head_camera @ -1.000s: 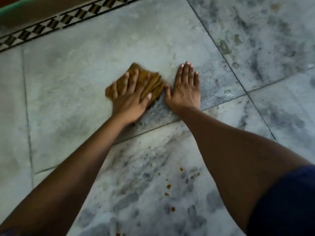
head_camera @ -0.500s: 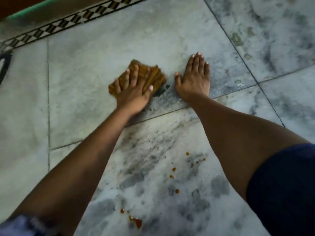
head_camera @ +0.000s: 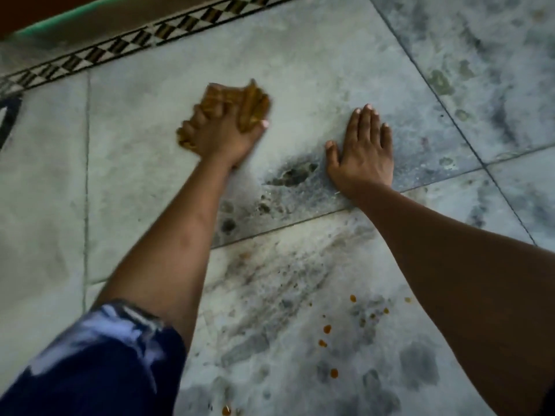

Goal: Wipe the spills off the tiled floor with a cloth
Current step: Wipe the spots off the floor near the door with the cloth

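A brown folded cloth point(head_camera: 231, 96) lies on the grey marble floor tile point(head_camera: 144, 163), blurred by motion. My left hand point(head_camera: 222, 136) presses flat on top of it, fingers stretched over the cloth and thumb at its right side. My right hand point(head_camera: 363, 151) rests palm-down on the same tile, well to the right of the cloth, fingers straight. Between the two hands there is a dark wet smear point(head_camera: 291, 175). Several small orange-brown drops point(head_camera: 327, 328) dot the nearer tile between my forearms, and another drop point(head_camera: 225, 410) sits at the bottom edge.
A black-and-white patterned border strip point(head_camera: 126, 43) runs along the far left, with a green-edged step point(head_camera: 60, 19) behind it. Dark grout lines point(head_camera: 435, 94) cross the floor on the right. My blue sleeve point(head_camera: 90, 364) fills the lower left.
My left hand has slid the cloth up and to the left, away from my right hand, uncovering the dark smear. The right hand stays planted. The view has shifted back, showing more drops.
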